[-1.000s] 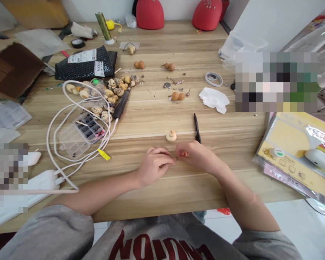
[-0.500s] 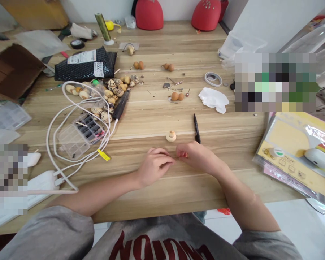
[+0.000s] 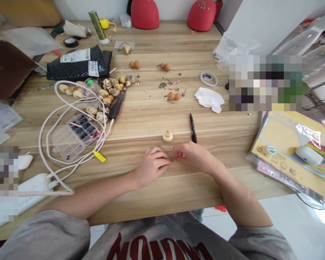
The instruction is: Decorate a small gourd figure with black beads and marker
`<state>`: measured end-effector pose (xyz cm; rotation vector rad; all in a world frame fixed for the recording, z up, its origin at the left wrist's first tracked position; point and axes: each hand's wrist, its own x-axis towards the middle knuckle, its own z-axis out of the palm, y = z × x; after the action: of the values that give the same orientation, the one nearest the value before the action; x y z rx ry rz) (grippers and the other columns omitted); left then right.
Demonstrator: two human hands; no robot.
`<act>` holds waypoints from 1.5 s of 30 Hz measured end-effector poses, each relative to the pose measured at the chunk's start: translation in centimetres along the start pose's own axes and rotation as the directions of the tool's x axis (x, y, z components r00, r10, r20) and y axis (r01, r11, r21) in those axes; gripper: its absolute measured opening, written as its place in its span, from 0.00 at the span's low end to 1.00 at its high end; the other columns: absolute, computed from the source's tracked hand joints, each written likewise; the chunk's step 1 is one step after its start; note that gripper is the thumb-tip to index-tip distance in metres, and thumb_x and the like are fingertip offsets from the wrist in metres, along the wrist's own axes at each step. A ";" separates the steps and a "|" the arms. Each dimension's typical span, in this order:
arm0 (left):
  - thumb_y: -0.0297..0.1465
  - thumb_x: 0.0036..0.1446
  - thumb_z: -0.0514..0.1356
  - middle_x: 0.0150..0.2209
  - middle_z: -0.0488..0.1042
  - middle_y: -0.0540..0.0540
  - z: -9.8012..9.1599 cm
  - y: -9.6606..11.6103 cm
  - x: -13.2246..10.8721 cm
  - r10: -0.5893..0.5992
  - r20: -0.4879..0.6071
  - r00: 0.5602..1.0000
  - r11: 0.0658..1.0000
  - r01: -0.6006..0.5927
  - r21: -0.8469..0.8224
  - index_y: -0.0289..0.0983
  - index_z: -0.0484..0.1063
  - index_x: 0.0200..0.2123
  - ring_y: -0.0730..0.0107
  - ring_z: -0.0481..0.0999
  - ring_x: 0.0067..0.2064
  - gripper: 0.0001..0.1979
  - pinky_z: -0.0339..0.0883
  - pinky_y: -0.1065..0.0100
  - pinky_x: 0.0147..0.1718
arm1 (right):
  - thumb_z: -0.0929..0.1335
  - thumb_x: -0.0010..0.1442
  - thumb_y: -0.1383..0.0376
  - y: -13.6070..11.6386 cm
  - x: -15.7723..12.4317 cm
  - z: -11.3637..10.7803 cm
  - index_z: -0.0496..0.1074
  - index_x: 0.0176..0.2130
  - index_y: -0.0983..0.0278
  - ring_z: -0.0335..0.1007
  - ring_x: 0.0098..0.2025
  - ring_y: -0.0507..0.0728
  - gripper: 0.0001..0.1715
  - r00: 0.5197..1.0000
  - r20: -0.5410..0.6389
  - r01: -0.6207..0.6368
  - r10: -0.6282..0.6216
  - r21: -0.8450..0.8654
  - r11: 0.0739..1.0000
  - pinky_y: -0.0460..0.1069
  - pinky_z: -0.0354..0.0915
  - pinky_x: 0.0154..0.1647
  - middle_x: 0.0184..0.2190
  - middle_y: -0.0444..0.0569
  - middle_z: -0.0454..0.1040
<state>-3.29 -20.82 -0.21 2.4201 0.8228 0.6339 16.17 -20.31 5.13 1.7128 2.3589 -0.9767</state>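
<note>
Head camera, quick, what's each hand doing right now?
Left hand: curled closed, nothing visible in it.
Right hand: curled closed, cannot tell if it holds anything small.

Bright, even indoor light with soft, faint shadows.
Glare whitens the plastic sleeve (image 3: 307,130) at right and the floor (image 3: 323,216) at lower right; the bench (image 3: 151,112) bows with wide-lens distortion towards the edges; pixelated blocks (image 3: 265,83) hide the upper right.

Black pen (image 3: 193,128) ahead of right hand (image 3: 195,157)
</note>
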 end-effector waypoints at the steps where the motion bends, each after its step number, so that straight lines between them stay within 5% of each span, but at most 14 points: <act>1: 0.31 0.59 0.58 0.35 0.79 0.47 0.0 0.0 0.0 -0.001 0.004 1.000 1.000 0.001 -0.001 0.39 0.78 0.33 0.65 0.69 0.43 0.08 0.62 0.61 0.42 | 0.62 0.52 0.73 0.0 0.0 0.0 0.70 0.29 0.62 0.65 0.28 0.49 0.10 1.000 0.004 -0.004 0.004 0.000 1.000 0.43 0.51 0.26 0.27 0.44 0.74; 15: 0.29 0.59 0.58 0.35 0.78 0.47 0.2 -0.2 0.1 0.037 0.004 0.999 0.997 -0.037 -0.063 0.38 0.78 0.34 0.65 0.69 0.44 0.08 0.62 0.60 0.44 | 0.62 0.52 0.74 0.0 -0.1 0.2 0.71 0.29 0.62 0.64 0.27 0.48 0.11 0.999 -0.002 0.048 -0.048 0.035 0.998 0.42 0.50 0.25 0.27 0.42 0.75; 22: 0.32 0.60 0.57 0.35 0.78 0.48 0.1 -0.1 0.0 -0.003 0.040 0.999 1.000 0.003 -0.021 0.40 0.78 0.34 0.65 0.69 0.45 0.09 0.58 0.60 0.43 | 0.62 0.53 0.74 0.1 -0.1 0.2 0.71 0.29 0.62 0.63 0.26 0.48 0.11 0.998 0.012 0.057 -0.058 0.035 0.998 0.43 0.50 0.26 0.26 0.42 0.74; 45: 0.28 0.61 0.55 0.36 0.77 0.46 -0.5 0.7 0.0 0.155 0.039 0.987 0.973 -0.160 0.168 0.36 0.76 0.38 0.66 0.67 0.43 0.09 0.59 0.64 0.41 | 0.63 0.52 0.72 -0.2 -0.1 0.0 0.71 0.27 0.62 0.66 0.28 0.49 0.09 1.000 0.027 0.015 -0.015 -0.003 1.000 0.43 0.52 0.26 0.26 0.43 0.75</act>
<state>-3.23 -21.13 0.59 2.6638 0.7050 0.6119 16.07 -20.41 5.24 1.6728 2.3592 -0.9916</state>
